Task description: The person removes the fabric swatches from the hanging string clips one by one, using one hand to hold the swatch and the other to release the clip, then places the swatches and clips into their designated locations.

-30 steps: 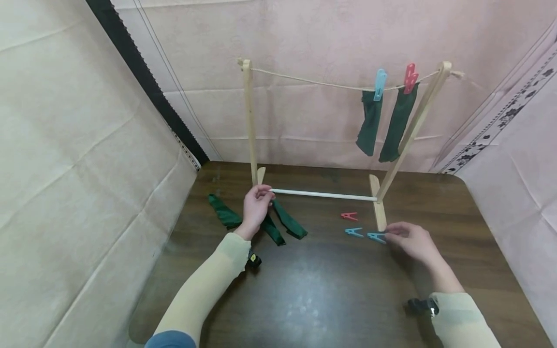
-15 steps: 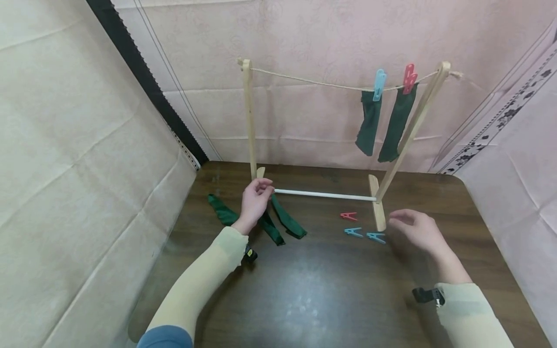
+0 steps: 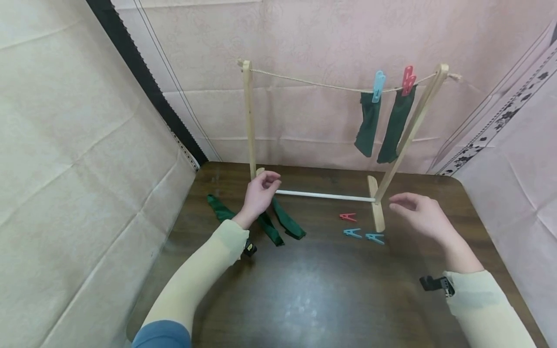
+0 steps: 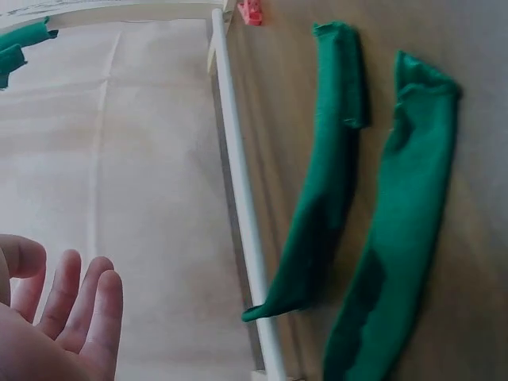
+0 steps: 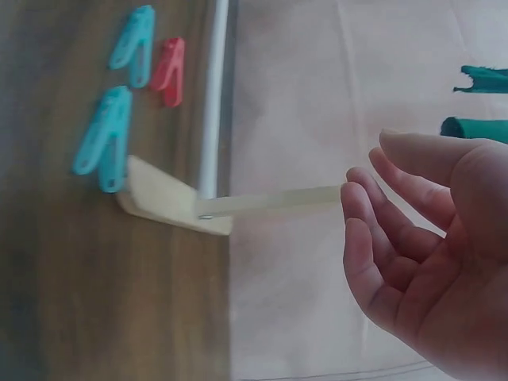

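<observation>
My left hand [image 3: 259, 195] hovers by the left foot of a small wooden clothesline stand, fingers relaxed and bent, with nothing in them. In the left wrist view its fingers [image 4: 103, 325] are spread apart from two green cloth strips [image 4: 329, 167] on the table. A third green strip [image 3: 221, 209] lies left of my wrist. My right hand [image 3: 424, 217] is raised beside the stand's right post [image 3: 411, 130], thumb and fingers parted, holding nothing. Close by on the table lie two blue clothespins [image 3: 375, 238] and a red clothespin [image 3: 347, 217].
A rope [image 3: 313, 84] runs between the stand's two posts. Two dark green strips [image 3: 369, 123] hang at its right end, under a blue clothespin [image 3: 378, 87] and a red clothespin [image 3: 408, 81]. A white rod [image 3: 324, 195] joins the feet. Pale cloth walls [image 3: 313, 38] enclose the table.
My right hand has left the nearer blue clothespin and risen up and to the right. My left hand has shifted slightly up and right. The clothespins and green strips stay put.
</observation>
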Demonstrator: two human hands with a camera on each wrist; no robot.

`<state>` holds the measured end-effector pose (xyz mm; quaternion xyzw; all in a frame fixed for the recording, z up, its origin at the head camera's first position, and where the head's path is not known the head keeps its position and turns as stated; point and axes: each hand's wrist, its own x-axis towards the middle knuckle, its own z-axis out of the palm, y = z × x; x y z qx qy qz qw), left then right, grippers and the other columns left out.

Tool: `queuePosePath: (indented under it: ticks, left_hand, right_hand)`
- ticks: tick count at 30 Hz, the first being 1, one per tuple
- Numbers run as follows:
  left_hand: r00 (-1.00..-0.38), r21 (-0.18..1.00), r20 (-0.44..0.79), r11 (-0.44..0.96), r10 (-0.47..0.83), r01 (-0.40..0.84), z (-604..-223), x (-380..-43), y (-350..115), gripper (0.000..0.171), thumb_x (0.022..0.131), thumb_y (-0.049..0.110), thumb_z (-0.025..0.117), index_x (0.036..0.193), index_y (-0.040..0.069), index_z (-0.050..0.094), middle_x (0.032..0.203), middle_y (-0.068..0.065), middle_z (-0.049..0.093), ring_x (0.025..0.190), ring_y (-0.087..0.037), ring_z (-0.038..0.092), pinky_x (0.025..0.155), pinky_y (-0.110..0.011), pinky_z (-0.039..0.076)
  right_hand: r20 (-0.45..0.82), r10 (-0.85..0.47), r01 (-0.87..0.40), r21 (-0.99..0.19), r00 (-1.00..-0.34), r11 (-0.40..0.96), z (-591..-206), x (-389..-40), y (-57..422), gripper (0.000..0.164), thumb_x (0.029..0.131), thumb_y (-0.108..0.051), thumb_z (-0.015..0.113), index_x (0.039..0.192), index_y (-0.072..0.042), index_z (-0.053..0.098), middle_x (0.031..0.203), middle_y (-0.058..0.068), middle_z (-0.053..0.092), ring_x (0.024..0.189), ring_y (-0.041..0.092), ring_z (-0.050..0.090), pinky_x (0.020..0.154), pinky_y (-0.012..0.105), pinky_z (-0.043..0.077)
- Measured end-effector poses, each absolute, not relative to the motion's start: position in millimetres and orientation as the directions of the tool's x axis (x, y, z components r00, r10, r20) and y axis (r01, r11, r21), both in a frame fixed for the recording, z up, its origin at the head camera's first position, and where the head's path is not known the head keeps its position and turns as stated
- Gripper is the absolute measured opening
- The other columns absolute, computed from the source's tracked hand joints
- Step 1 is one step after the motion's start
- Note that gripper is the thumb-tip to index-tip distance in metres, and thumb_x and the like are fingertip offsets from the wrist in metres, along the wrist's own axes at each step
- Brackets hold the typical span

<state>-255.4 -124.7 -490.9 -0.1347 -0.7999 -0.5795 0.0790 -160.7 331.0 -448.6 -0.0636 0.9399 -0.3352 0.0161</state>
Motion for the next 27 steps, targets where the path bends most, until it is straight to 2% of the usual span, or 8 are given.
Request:
queuePosePath:
  ticks: [10, 20, 23, 27]
  left_hand:
    - [-0.948, 0.894, 0.272, 0.322, 0.164, 0.312, -472, -260, -120, 0.016, 0.107, 0.017, 0.07, 0.122, 0.013, 0.073, 0.113, -0.004, 0.07, 0.099, -0.022, 0.067, 0.088, -0.04, 0.056]
    - [-0.936, 0.886, 0.281, 0.318, 0.215, 0.339, -458, -259, -112, 0.018, 0.108, 0.022, 0.069, 0.124, 0.013, 0.072, 0.112, -0.002, 0.073, 0.101, -0.02, 0.068, 0.092, -0.039, 0.058]
    - [-0.933, 0.886, 0.283, 0.314, 0.221, 0.343, -456, -258, -110, 0.018, 0.107, 0.02, 0.069, 0.123, 0.011, 0.072, 0.112, -0.003, 0.073, 0.1, -0.02, 0.069, 0.093, -0.039, 0.058]
    - [-0.935, 0.887, 0.274, 0.317, 0.225, 0.336, -453, -256, -108, 0.018, 0.107, 0.019, 0.069, 0.123, 0.012, 0.072, 0.113, -0.003, 0.073, 0.102, -0.02, 0.069, 0.094, -0.04, 0.058]
  right_hand:
    - [0.012, -0.161, -0.134, -0.617, -0.987, 0.776, -422, -167, 323, 0.044, 0.109, -0.043, 0.064, 0.134, -0.008, 0.07, 0.129, 0.018, 0.073, 0.124, 0.043, 0.066, 0.097, 0.065, 0.053]
    - [0.078, -0.176, -0.187, -0.601, -0.981, 0.777, -402, -172, 314, 0.042, 0.107, -0.041, 0.067, 0.134, -0.009, 0.071, 0.127, 0.015, 0.075, 0.12, 0.039, 0.069, 0.095, 0.062, 0.056]
    - [0.099, -0.18, -0.203, -0.592, -0.979, 0.78, -399, -174, 313, 0.039, 0.106, -0.04, 0.068, 0.131, -0.01, 0.073, 0.125, 0.013, 0.076, 0.118, 0.037, 0.07, 0.095, 0.057, 0.056]
    - [0.109, -0.181, -0.211, -0.579, -0.977, 0.788, -394, -175, 310, 0.037, 0.105, -0.039, 0.071, 0.129, -0.012, 0.074, 0.123, 0.01, 0.076, 0.116, 0.033, 0.071, 0.093, 0.043, 0.056]
